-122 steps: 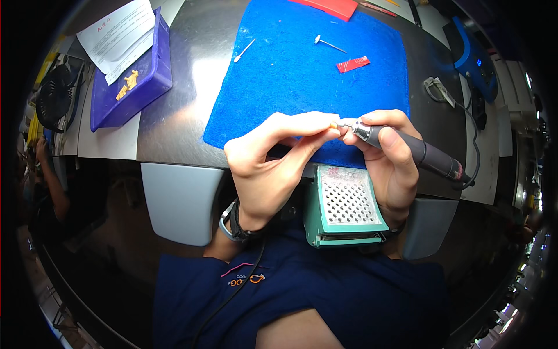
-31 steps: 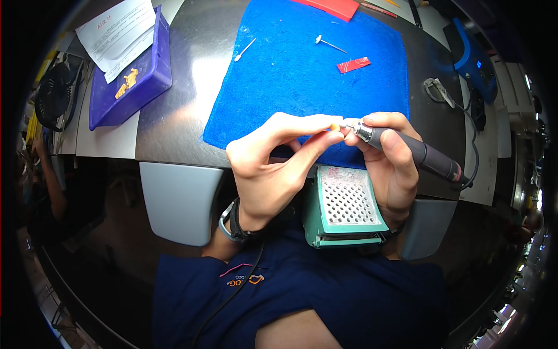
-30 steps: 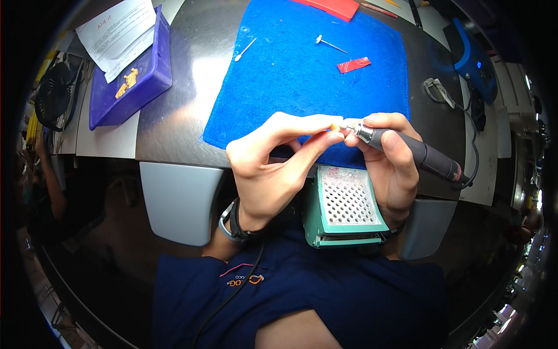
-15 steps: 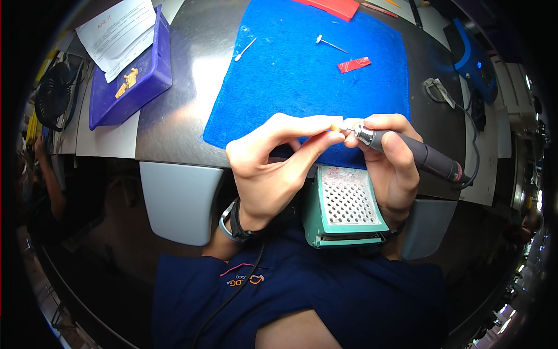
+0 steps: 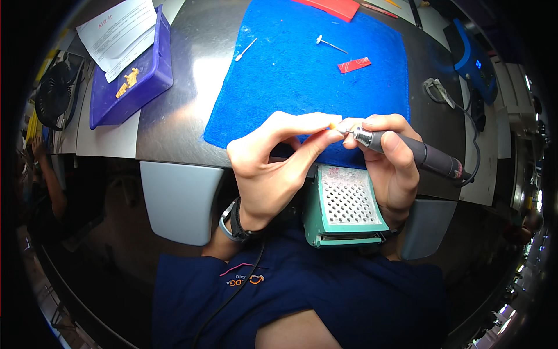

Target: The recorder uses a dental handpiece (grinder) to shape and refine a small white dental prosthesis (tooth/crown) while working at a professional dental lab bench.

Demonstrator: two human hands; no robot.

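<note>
The left grip [image 5: 276, 152] is pinched on a small yellow piece [image 5: 333, 126], up over the blue cloth [image 5: 314, 87]. The right grip [image 5: 393, 166] is curled round the tool [image 5: 423, 153], its tip close to the piece. Best to hold both steady, push softly and go slowly.

Fingertips are blocking my view of the work.
The left hand [image 5: 276, 160] is hiding most of a tiny yellow piece [image 5: 333, 125], and I'm not making out whether the handpiece [image 5: 429, 155] is touching it with its thin bit [image 5: 349, 132]. The top edge is cutting off a red case [image 5: 331, 7]; at far left, a co-worker's arm [image 5: 54, 183] is fading into shadow.
</note>
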